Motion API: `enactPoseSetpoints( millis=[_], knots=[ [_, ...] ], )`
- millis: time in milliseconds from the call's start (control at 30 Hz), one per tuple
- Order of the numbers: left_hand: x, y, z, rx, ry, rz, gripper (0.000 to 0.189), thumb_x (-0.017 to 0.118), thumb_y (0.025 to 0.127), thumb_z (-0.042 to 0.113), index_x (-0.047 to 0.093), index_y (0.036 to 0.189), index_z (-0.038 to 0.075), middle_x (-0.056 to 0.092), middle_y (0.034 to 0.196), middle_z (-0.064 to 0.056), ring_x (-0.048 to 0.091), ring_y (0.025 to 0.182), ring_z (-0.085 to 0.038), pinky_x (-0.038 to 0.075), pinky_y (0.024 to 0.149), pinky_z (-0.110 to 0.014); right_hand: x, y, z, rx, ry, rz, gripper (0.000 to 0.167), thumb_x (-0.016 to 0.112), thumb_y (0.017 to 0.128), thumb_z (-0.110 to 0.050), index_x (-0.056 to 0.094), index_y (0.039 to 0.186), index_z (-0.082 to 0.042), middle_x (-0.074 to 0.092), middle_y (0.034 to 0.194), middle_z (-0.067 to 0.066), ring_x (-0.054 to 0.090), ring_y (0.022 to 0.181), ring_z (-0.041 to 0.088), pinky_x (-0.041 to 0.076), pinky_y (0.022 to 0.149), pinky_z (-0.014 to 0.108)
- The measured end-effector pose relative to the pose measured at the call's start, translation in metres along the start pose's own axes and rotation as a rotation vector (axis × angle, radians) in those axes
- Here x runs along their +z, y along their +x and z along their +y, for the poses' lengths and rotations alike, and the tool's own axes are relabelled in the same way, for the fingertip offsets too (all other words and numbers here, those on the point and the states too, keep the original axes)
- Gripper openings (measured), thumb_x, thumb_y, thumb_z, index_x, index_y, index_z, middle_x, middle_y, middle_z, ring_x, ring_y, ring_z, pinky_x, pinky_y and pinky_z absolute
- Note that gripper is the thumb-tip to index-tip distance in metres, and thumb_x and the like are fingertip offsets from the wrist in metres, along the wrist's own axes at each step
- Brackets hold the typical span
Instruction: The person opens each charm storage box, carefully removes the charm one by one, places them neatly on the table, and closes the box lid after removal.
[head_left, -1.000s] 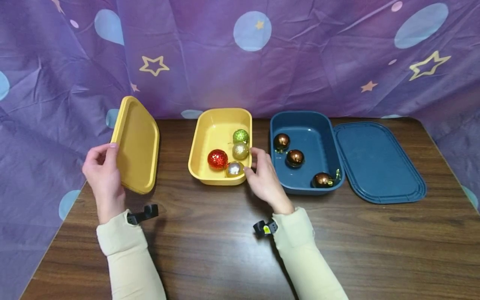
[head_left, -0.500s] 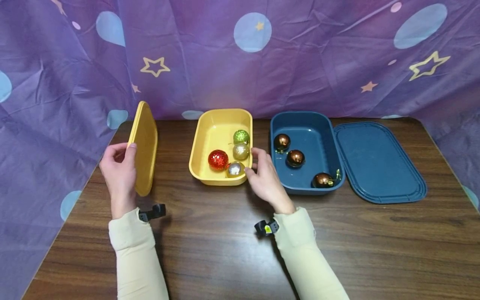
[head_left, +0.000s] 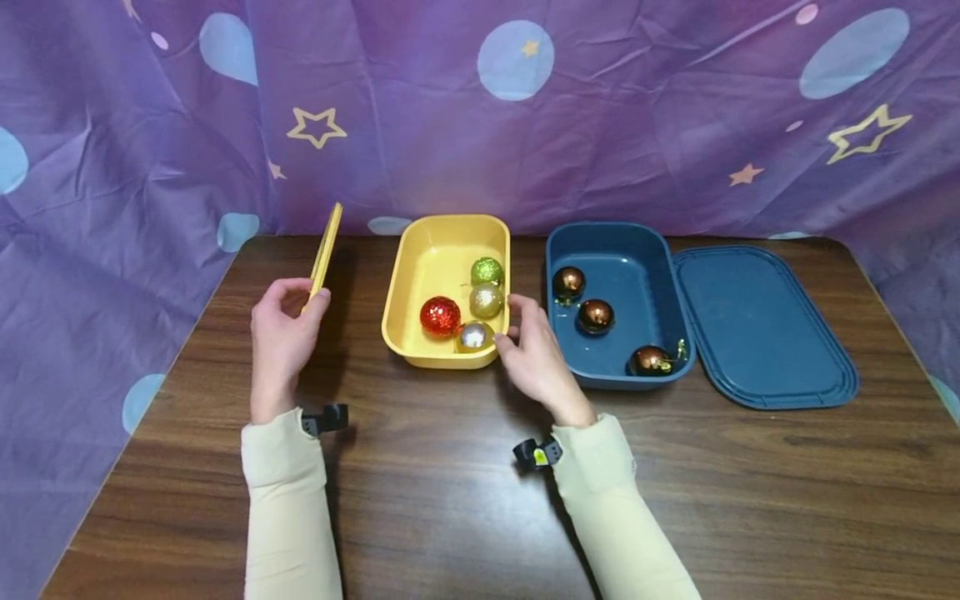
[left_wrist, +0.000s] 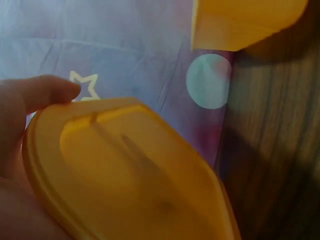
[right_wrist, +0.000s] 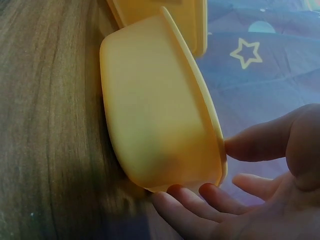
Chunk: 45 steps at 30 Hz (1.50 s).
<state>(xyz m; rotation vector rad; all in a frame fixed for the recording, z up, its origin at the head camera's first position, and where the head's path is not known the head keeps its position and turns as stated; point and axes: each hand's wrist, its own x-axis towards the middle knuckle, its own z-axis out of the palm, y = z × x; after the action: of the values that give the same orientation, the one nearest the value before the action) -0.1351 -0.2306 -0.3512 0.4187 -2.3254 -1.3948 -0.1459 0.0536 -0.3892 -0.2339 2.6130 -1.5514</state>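
My left hand pinches the yellow lid by its edge between thumb and fingers. The lid stands on edge, seen almost as a thin strip in the head view; its recessed face fills much of the left wrist view. At the yellow box, my right hand rests on the near right corner, thumb at the rim and fairly straight fingers against the outer side wall. Inside lie a red bauble, a green bauble, a gold bauble and a silver-looking bauble.
A blue box stands right of the yellow one, with brown baubles in it. Its blue lid lies flat against its right side. Behind the wooden table hangs a purple curtain.
My left hand has moved right, bringing the yellow lid closer to the yellow box and turning it from a wide view of its face to edge-on. My right hand stays at the box corner.
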Motion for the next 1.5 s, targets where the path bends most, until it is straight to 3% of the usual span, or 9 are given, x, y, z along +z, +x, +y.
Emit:
enactPoseSetpoints(
  millis=[233, 700, 1067, 1267, 1500],
  knots=[
    [0.010, 0.002, -0.008, 0.072, 0.160, -0.117, 0.027, 0.065, 0.086, 0.013, 0.063, 0.108, -0.003, 0.063, 0.119, -0.022, 0.060, 0.115, -0.033, 0.045, 0.099, -0.042, -0.001, 0.000, 0.000, -0.001, -0.005, -0.006, 0.057, 0.055, 0.091, -0.006, 0.034, 0.143, 0.000, 0.043, 0.139, 0.024, 0.057, 0.113, 0.036, 0.047, 0.098, 0.044],
    [0.023, 0.001, -0.022, 0.168, 0.354, -0.290, 0.024, 0.065, 0.085, 0.010, 0.062, 0.103, -0.006, 0.055, 0.115, -0.026, 0.049, 0.116, -0.040, 0.036, 0.103, -0.049, -0.002, 0.000, 0.000, -0.009, -0.034, -0.020, 0.057, 0.055, 0.091, -0.007, 0.034, 0.143, 0.000, 0.045, 0.136, 0.023, 0.056, 0.111, 0.035, 0.045, 0.098, 0.045],
    [0.031, 0.001, -0.029, 0.159, 0.457, -0.376, 0.024, 0.068, 0.082, 0.008, 0.061, 0.101, -0.005, 0.051, 0.118, -0.026, 0.049, 0.113, -0.042, 0.038, 0.102, -0.051, -0.003, -0.001, -0.001, -0.019, -0.054, -0.020, 0.055, 0.056, 0.090, -0.008, 0.036, 0.142, 0.000, 0.047, 0.130, 0.023, 0.054, 0.106, 0.033, 0.045, 0.094, 0.045],
    [0.034, -0.001, -0.030, 0.124, 0.527, -0.411, 0.026, 0.067, 0.084, 0.012, 0.061, 0.105, -0.003, 0.049, 0.124, -0.026, 0.051, 0.115, -0.044, 0.039, 0.098, -0.059, -0.002, -0.001, 0.000, -0.026, -0.059, -0.018, 0.055, 0.056, 0.090, -0.008, 0.037, 0.141, 0.000, 0.049, 0.128, 0.023, 0.054, 0.104, 0.032, 0.045, 0.093, 0.044],
    [0.037, -0.003, -0.031, 0.094, 0.567, -0.446, 0.026, 0.063, 0.087, 0.013, 0.059, 0.108, -0.001, 0.046, 0.127, -0.026, 0.049, 0.120, -0.045, 0.027, 0.103, -0.073, -0.002, -0.001, 0.000, -0.034, -0.066, -0.021, 0.055, 0.056, 0.090, -0.008, 0.038, 0.141, 0.001, 0.049, 0.124, 0.023, 0.053, 0.103, 0.031, 0.045, 0.091, 0.044]
  ],
)
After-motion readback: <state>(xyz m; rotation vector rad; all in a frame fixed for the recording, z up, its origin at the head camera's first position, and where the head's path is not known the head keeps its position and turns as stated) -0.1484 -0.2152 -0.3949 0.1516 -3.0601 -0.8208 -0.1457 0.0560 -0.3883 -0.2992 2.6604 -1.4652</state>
